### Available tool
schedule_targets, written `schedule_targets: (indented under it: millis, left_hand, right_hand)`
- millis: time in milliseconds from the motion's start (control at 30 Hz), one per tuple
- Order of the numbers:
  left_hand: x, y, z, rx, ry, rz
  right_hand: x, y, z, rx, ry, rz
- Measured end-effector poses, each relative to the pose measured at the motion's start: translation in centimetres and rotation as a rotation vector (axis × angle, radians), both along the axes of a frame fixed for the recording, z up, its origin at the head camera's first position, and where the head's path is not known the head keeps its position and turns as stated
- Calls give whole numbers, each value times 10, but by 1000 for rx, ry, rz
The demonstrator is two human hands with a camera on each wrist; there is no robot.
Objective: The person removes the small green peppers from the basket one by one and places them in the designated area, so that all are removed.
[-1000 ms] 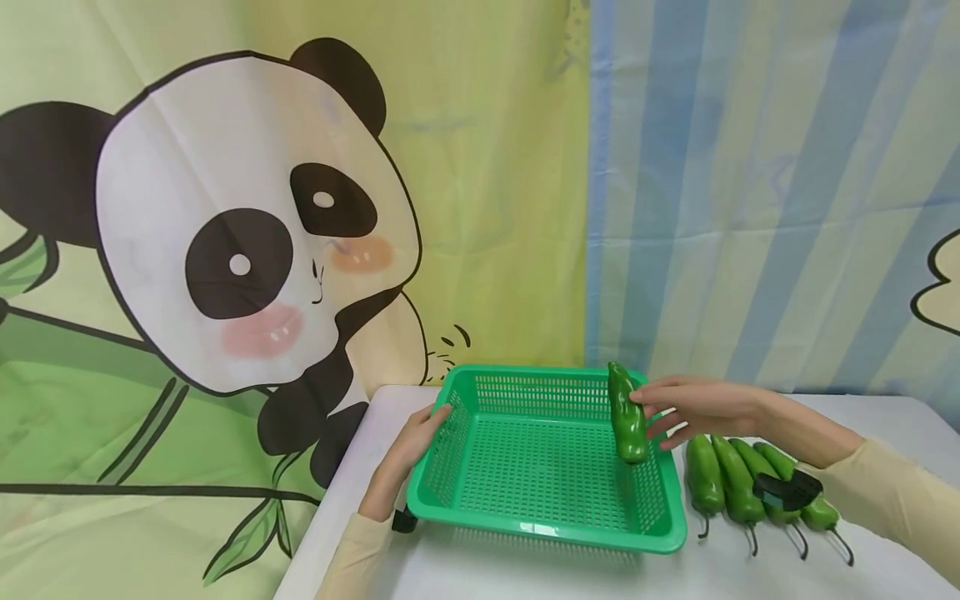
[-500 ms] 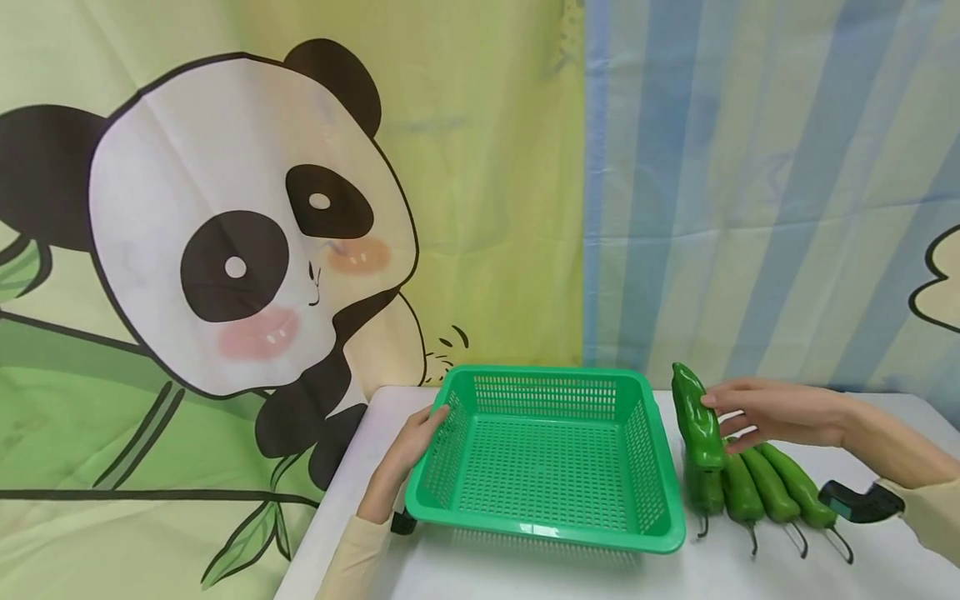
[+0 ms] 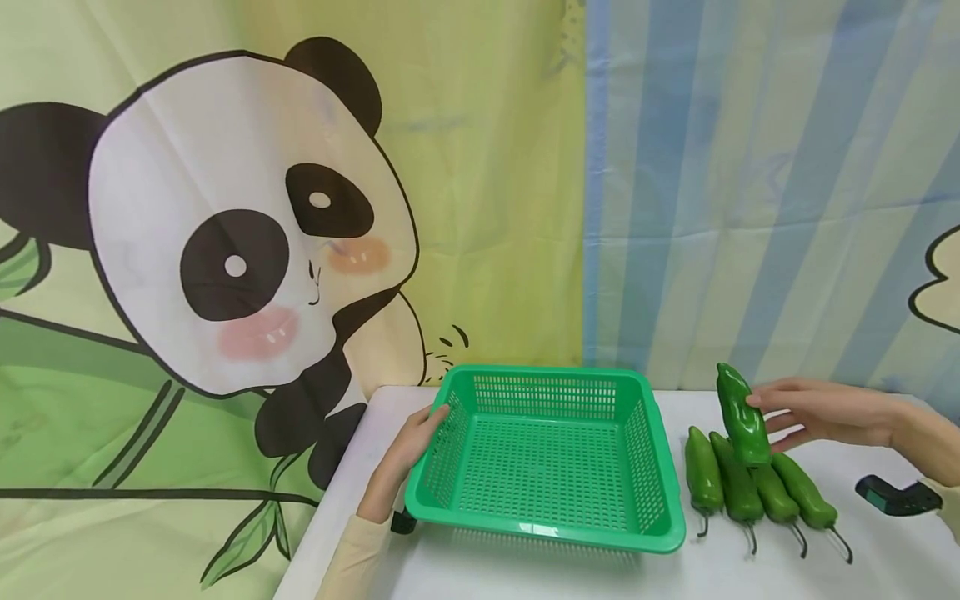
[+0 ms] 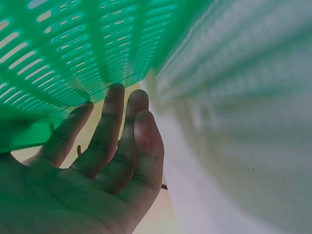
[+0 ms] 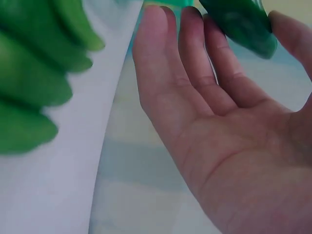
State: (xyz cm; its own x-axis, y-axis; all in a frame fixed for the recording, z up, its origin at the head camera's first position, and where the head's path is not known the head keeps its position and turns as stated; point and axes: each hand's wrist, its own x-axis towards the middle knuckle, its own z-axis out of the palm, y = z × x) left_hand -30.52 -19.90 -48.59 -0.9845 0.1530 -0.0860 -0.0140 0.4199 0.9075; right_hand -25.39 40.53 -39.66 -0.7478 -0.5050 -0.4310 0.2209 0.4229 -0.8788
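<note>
My right hand (image 3: 840, 412) pinches a green pepper (image 3: 742, 417) between thumb and fingers, holding it upright above a row of several more green peppers (image 3: 703, 473). In the right wrist view the held pepper (image 5: 248, 31) shows at the top, between the thumb and fingertips of the right hand (image 5: 219, 126). A green plastic basket (image 3: 558, 528) stands left of the row with nothing inside. On its left rim rests my left hand (image 3: 408, 442), thumb over the edge. The left wrist view has that hand's fingers (image 4: 112, 122) along the basket's slotted outer wall (image 4: 97, 48).
The peppers lie side by side on a white table (image 3: 750, 579), stems toward me. Behind the table hangs a curtain (image 3: 487, 208) with a panda print at left and blue stripes at right. A black wrist device (image 3: 898, 497) sits by the right sleeve.
My right hand has carried the pepper rightward, from over the basket's right side to above the row of peppers. The left hand and the basket have stayed in place.
</note>
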Motion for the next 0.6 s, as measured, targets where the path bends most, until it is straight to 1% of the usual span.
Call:
schedule_targets:
  millis: [267,433,500,600]
  left_hand:
    - [0,1,0,11,0,8]
    - [1,0,0,0,2,2]
    - [1,0,0,-1,2,4]
    - [1,0,1,1,2,7]
  right_hand:
    - [-5,39,-11,153,-13,-44]
    - [-9,58,-15,304,-3,-103]
    - [-10,62,-16,368,-6,-102]
    - [-8,65,-19,457,-20,-77]
